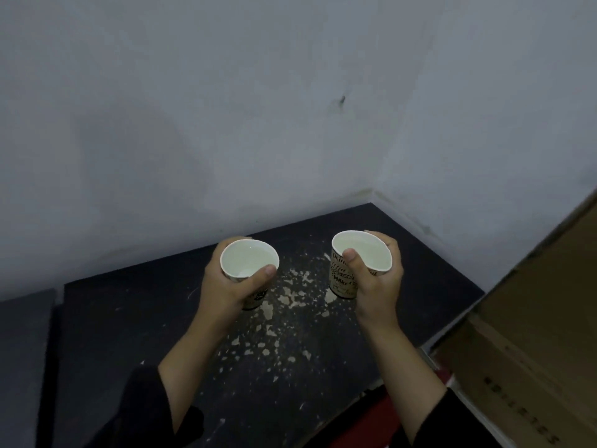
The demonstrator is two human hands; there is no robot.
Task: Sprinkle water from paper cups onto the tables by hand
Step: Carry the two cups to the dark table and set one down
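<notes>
**Caller:** Paper cups, two of them, one in each of the hands, held above the dark counter [135, 318] in the corner of the room. The left cup [249, 263] sits upright in the left hand [227, 286], fingers wrapped round the wall and the thumb pressed near the rim.

**Analyst:** And the right cup [361, 258] is gripped by the right hand [376, 282], thumb on the printed side nearest us, fingers curled round the far side. Its rim looks squeezed a little out of round, and it tips slightly toward the left.

**Caller:** Both hands closed firmly on their cups, then. Water inside?

**Analyst:** Both look pale inside, with what appears to be a liquid surface, though the light is dim and the level is hard to read.

**Caller:** Down on the counter, pale patches [290, 295] spread between and below the cups. Chipped paint or wet marks, I cannot tell.

**Analyst:** Grey walls [226, 124] meet right behind the counter. A cardboard box [533, 334] stands close at the right, with something red [371, 425] at its foot by the counter's near edge. Dark sleeves [142, 415] are pushed up both forearms.
</notes>
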